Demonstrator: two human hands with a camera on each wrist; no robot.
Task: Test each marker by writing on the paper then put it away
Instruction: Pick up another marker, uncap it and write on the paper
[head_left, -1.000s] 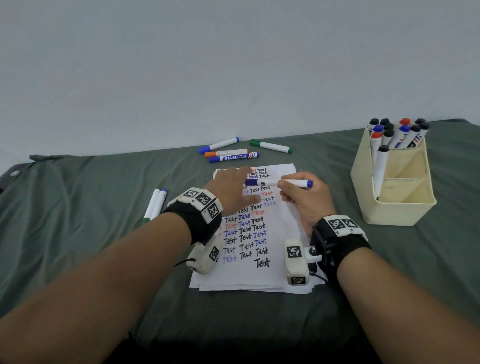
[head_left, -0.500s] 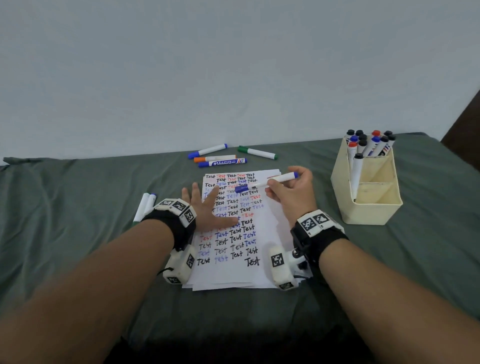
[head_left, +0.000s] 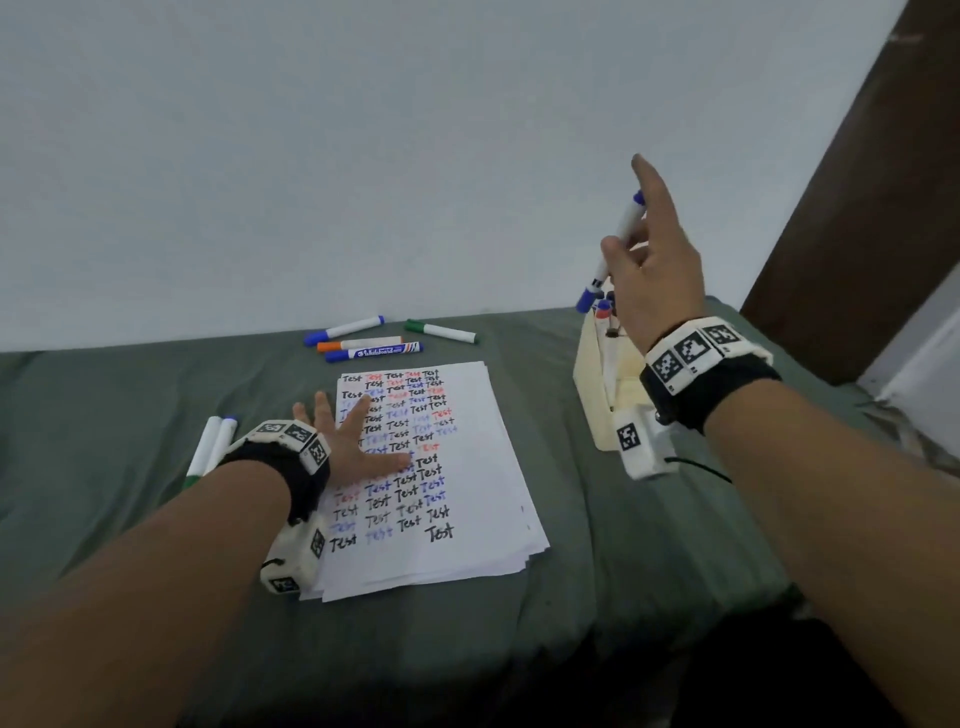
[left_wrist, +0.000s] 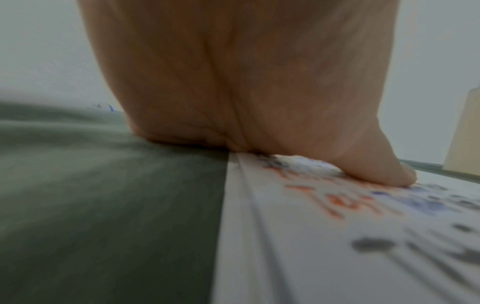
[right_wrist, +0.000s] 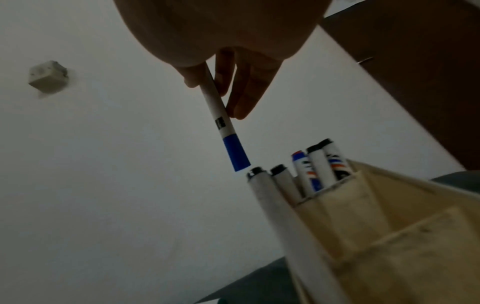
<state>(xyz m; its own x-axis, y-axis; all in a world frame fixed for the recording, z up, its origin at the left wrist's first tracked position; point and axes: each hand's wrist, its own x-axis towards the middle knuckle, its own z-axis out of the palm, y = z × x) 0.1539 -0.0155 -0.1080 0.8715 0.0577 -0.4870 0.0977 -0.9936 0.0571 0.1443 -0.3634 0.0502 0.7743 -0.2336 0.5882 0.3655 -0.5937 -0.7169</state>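
Note:
My right hand (head_left: 641, 249) pinches a capped blue marker (head_left: 613, 249) between thumb and fingers, cap pointing down, raised just above the cream holder (head_left: 592, 395). In the right wrist view the blue marker (right_wrist: 223, 125) hangs with its cap just over the tops of the stored markers (right_wrist: 311, 166) in the holder (right_wrist: 384, 218). My left hand (head_left: 345, 441) lies flat with fingers spread on the left part of the paper stack (head_left: 467, 499), which is covered with "Test" words. The left wrist view shows the palm (left_wrist: 246, 82) and thumb pressing the paper (left_wrist: 337, 236).
Several loose markers (head_left: 374, 343) lie beyond the paper near the wall. Two more markers (head_left: 210, 447) lie left of my left wrist. A green cloth (head_left: 130, 405) covers the table. A dark wooden door frame (head_left: 857, 208) stands at the right.
My right hand has lifted the blue marker off the paper and carried it right and up to above the holder, cap turned downward. The left hand let go of the marker and flattened on the paper.

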